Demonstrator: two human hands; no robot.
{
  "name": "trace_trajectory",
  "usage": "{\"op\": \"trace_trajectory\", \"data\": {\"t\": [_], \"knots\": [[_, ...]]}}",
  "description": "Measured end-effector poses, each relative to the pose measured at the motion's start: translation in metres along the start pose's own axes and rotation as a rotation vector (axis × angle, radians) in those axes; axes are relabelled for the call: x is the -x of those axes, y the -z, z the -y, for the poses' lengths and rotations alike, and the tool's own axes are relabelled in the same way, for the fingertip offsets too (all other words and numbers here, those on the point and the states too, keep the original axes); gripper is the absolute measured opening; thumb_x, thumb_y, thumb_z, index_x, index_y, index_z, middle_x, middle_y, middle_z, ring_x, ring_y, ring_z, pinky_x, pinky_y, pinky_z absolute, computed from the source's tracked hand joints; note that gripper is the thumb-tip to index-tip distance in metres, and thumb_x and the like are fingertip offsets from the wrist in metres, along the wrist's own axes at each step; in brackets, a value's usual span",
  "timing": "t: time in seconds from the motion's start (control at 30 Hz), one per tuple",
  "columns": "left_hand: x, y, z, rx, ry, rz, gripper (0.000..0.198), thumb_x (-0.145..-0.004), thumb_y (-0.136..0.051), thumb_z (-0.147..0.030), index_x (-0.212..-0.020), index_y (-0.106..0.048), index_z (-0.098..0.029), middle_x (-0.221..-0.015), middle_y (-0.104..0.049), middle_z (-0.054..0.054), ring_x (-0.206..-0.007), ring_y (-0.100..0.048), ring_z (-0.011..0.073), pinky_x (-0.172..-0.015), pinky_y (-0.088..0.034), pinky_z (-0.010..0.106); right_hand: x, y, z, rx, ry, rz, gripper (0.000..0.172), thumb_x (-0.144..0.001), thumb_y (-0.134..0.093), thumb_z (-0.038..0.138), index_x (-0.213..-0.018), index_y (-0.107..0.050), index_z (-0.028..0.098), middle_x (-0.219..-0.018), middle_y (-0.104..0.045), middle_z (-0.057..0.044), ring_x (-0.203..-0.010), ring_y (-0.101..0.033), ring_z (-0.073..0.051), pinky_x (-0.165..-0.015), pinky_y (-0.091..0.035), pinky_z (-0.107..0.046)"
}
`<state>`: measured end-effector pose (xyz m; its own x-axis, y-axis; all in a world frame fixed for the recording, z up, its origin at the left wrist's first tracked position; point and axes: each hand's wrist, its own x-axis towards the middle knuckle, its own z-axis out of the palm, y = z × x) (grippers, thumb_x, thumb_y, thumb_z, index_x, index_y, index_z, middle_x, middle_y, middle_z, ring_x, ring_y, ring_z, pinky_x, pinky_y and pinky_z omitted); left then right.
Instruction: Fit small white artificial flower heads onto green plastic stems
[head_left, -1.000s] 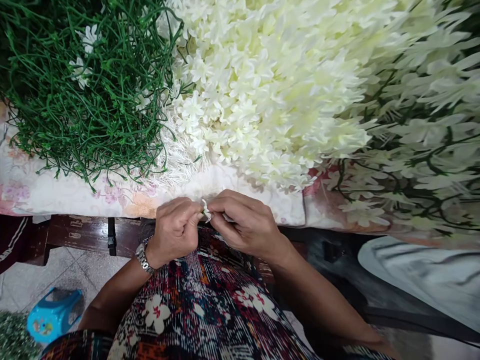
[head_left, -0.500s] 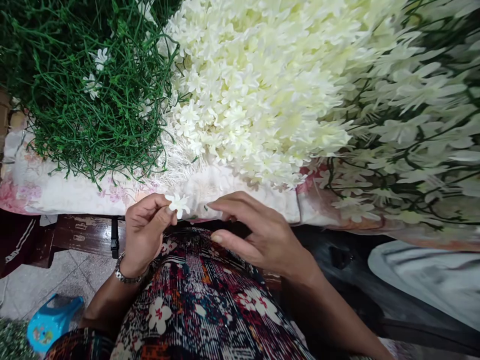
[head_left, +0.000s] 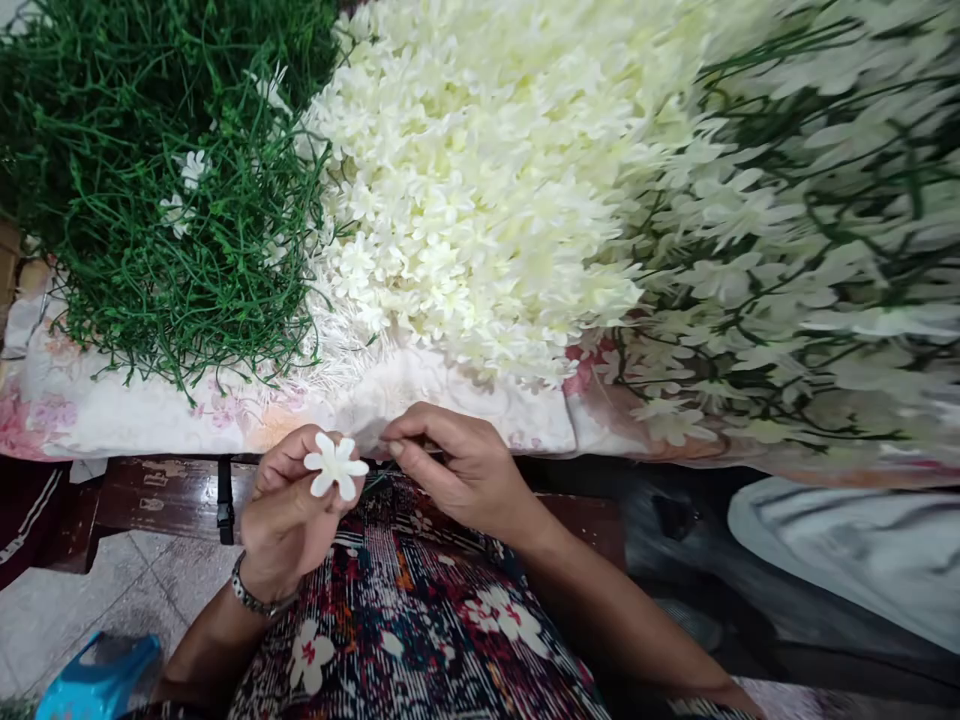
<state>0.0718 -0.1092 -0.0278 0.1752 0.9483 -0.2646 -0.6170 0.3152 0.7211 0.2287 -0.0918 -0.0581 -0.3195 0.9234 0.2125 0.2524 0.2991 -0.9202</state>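
My left hand [head_left: 289, 510], with a metal watch on the wrist, pinches a small white artificial flower [head_left: 335, 466] face up over my lap. Just to its right, my right hand [head_left: 454, 470] has thumb and forefinger pressed together on a thin green stem that I can barely make out. Both hands hover at the near edge of a table covered by a floral cloth [head_left: 112, 400]. Behind them lies a big heap of loose cream-white flowers [head_left: 480, 180].
A tangle of bare green stems [head_left: 150, 190] fills the table's left. Stems fitted with white flowers [head_left: 810, 250] pile up on the right. A blue plastic stool [head_left: 90, 680] stands on the tiled floor at lower left. Grey cloth [head_left: 847, 550] lies at lower right.
My hands, joined on the flower a second ago, have parted. The left hand has turned the flower face up and dropped slightly; the right has closed its fingers into a pinch.
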Motion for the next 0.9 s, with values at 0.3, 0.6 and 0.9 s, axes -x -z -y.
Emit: {"op": "trace_trajectory", "data": {"t": [0.3,0.6,0.9], "knots": [[-0.014,0.009,0.008,-0.374,0.067,0.081,0.015,-0.06,-0.062,-0.012,-0.061,-0.047,-0.014,-0.078,-0.049,0.003,-0.071,-0.044,0.0121,-0.063,-0.036,0.023,-0.014,0.012,0.02,0.477,0.572,0.082,0.014,-0.079,-0.044,0.009,-0.082,-0.057,0.011,-0.065,-0.056,-0.003,-0.062,-0.048,-0.01,-0.055,-0.042,-0.022],[-0.021,0.006,0.025,-0.31,0.12,-0.017,0.014,-0.066,-0.061,-0.02,-0.061,-0.05,-0.014,-0.056,-0.041,-0.002,-0.051,-0.034,0.007,-0.043,-0.025,0.019,-0.021,0.016,0.015,0.584,0.666,0.018,0.01,-0.079,-0.049,0.016,-0.086,-0.055,0.011,-0.084,-0.058,-0.004,-0.07,-0.047,-0.01,-0.06,-0.04,-0.023],[-0.033,0.004,0.017,-0.15,0.042,0.006,0.011,-0.071,-0.059,-0.022,-0.068,-0.053,-0.012,-0.065,-0.047,0.001,-0.05,-0.038,0.0054,-0.045,-0.026,0.019,-0.015,0.071,-0.016,1.245,0.107,-0.328,0.006,-0.072,-0.056,0.023,-0.075,-0.056,0.018,-0.077,-0.056,-0.005,-0.076,-0.045,-0.018,-0.066,-0.034,-0.032]]}}
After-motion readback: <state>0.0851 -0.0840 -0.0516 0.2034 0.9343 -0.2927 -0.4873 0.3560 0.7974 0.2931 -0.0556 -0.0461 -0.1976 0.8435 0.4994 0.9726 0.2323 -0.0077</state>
